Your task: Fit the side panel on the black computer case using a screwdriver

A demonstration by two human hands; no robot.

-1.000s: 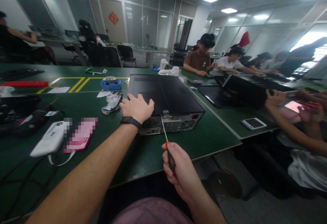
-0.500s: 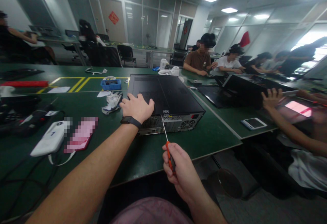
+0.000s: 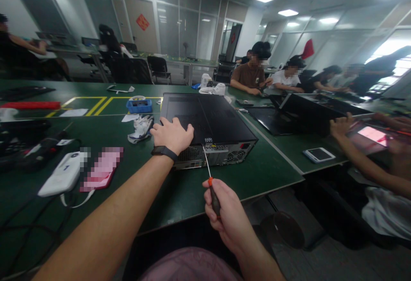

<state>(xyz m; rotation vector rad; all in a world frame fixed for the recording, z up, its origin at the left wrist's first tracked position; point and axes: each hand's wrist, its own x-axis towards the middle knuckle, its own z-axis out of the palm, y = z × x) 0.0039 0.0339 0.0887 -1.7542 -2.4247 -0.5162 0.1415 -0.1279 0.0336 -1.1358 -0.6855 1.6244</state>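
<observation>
A black desktop computer case (image 3: 212, 116) lies flat on the green table, its rear panel with ports and a fan grille turned towards me. My left hand (image 3: 172, 136) rests on the near left of its top, fingers spread. In my right hand (image 3: 224, 206), fingers wrapped round the handle, is a screwdriver (image 3: 207, 164) with an orange and dark handle. Its thin shaft points up and away, and the tip meets the upper edge of the rear panel near the middle. Whether a screw sits under the tip is too small to tell.
Left of the case lie grey-white gloves (image 3: 141, 128), a blue box (image 3: 139, 105), a white power bank (image 3: 62, 174) and a pink phone (image 3: 102, 170) joined by a cable. To the right are another phone (image 3: 319, 155) and a co-worker's hand (image 3: 342, 126) beside another open case.
The screwdriver handle has turned in my right hand, showing more of its dark side. My left hand and the case stay put. The co-worker's hand at right has lowered slightly.
</observation>
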